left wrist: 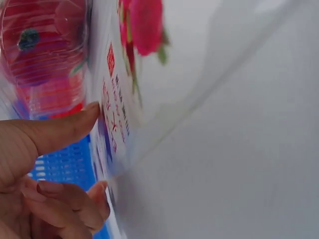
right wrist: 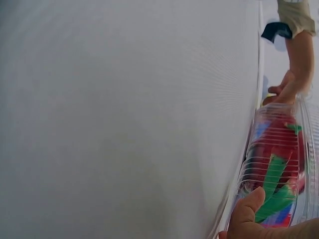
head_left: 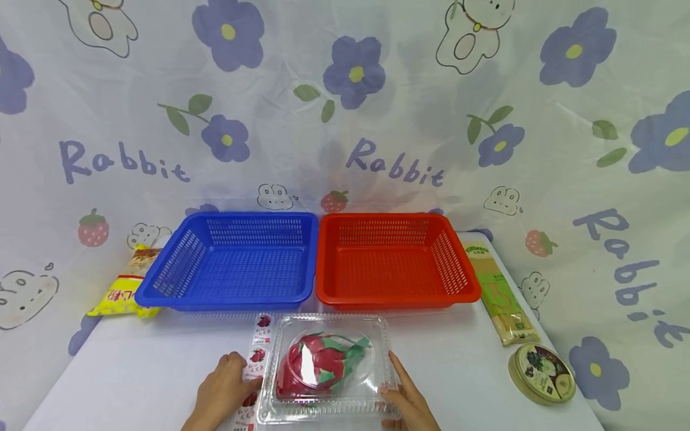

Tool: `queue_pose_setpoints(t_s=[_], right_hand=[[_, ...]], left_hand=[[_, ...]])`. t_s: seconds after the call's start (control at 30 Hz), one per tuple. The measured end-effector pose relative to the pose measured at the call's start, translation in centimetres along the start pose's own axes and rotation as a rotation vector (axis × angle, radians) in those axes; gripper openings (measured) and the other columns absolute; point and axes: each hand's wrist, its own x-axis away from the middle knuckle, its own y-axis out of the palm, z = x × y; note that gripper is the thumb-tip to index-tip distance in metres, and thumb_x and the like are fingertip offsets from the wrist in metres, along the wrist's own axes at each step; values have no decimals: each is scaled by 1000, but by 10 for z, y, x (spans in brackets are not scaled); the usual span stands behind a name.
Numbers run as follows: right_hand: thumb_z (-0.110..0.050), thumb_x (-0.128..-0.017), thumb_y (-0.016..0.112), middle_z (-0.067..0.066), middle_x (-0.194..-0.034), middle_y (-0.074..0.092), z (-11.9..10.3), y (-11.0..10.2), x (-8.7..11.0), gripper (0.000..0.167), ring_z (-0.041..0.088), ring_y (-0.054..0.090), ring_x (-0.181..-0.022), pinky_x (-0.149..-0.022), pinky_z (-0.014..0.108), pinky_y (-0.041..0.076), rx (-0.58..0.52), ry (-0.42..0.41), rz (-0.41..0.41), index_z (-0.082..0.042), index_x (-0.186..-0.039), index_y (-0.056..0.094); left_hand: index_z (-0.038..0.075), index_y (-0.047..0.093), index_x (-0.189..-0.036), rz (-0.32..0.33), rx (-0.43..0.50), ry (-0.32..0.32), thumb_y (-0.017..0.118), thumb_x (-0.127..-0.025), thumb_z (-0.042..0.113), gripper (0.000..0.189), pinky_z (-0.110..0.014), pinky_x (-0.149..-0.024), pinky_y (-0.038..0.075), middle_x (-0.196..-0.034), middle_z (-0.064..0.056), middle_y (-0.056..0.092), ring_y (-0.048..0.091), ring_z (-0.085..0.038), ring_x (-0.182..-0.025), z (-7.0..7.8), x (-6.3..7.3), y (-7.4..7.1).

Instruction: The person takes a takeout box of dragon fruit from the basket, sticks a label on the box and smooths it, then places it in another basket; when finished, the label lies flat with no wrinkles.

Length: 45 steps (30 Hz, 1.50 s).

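Red-and-green fruit (head_left: 318, 362) fills a clear box (head_left: 323, 412) at the near middle of the bench (head_left: 458, 359). I have the right hand against its right side, (head_left: 406, 398) thumb and index spread; the left hand (head_left: 221, 386), loosely curled, grips nothing, thumb touching a label strip (head_left: 255, 372). Beyond: blue basket (head_left: 259, 269), red basket (head_left: 385, 269). Left, a yellow bag (head_left: 121, 293); right, noodles (head_left: 501, 293) and a tin (head_left: 544, 374).

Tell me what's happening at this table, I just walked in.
A person's right hand touches the right side of a clear plastic box with a red and green dragon fruit inside. Their left hand is at a strip of labels beside it. Blue and red baskets stand behind.
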Motion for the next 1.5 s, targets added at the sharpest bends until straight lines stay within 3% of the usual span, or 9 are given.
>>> queue_pose_setpoints(t_s=[0.13, 0.27, 0.53, 0.77, 0.9, 1.03, 1.17, 1.5], right_hand=[[-22, -99, 51, 28, -123, 53, 1, 0, 0, 78, 24, 61, -92, -70, 36, 55, -6, 0, -5, -11, -159, 1], [-22, -99, 51, 27, -124, 54, 1, 0, 0, 79, 23, 62, -91, -69, 35, 56, -12, -6, -13, -10, -159, 1], [-24, -99, 53, 24, -125, 56, 3, -2, 0, 81, 23, 65, -92, -69, 35, 58, -33, -14, -46, -11, -159, 0], [-24, -99, 53, 25, -124, 56, 3, -2, 0, 80, 23, 64, -91, -69, 36, 57, -14, -16, -34, -11, -159, 1], [-24, -99, 54, 25, -123, 56, 2, -2, 0, 81, 23, 65, -91, -67, 34, 58, -13, -20, -31, -11, -159, 1], [-25, -99, 53, 25, -121, 57, 2, -2, 0, 81, 23, 65, -92, -68, 36, 57, -10, -22, -29, -11, -159, 0], [-25, -99, 53, 23, -119, 59, 2, -1, 0, 81, 23, 64, -92, -69, 37, 57, 0, -22, -25, -10, -159, 1], [-24, -99, 53, 23, -121, 59, 3, -2, -1, 81, 23, 65, -93, -69, 37, 58, -8, -17, -30, -11, -159, 1]], left_hand=[[3, 60, -92, -6, 52, 3, 80, -79, 28, 35, -35, -59, 42, -82, -2, 54, 51, -17, -71, 1, 3, 2], [6, 58, -93, -12, 46, -2, 79, -80, 29, 33, -34, -57, 40, -81, 0, 52, 49, -16, -69, 1, 4, 3], [-13, 47, -123, -9, -22, -12, 84, -72, 46, 87, -47, -64, 50, -98, -18, 63, 65, -33, -81, -6, -3, 0], [-6, 59, -109, -11, 44, 10, 83, -73, 27, 54, -36, -56, 44, -74, 0, 56, 53, -17, -67, 2, -3, 0], [3, 61, -99, -34, 92, 2, 80, -77, 23, 36, -33, -53, 38, -71, 1, 52, 47, -15, -62, 5, -2, -1], [10, 61, -91, -35, 77, 4, 78, -80, 26, 26, -32, -54, 36, -74, 2, 49, 45, -15, -64, 6, 1, 0], [14, 60, -90, -18, 56, 5, 76, -82, 26, 21, -32, -55, 38, -80, 3, 50, 45, -14, -68, 7, 4, 1], [6, 60, -109, 7, 219, -35, 82, -76, 23, 43, -31, -53, 41, -85, 1, 69, 54, -14, -63, 7, 5, -11]])
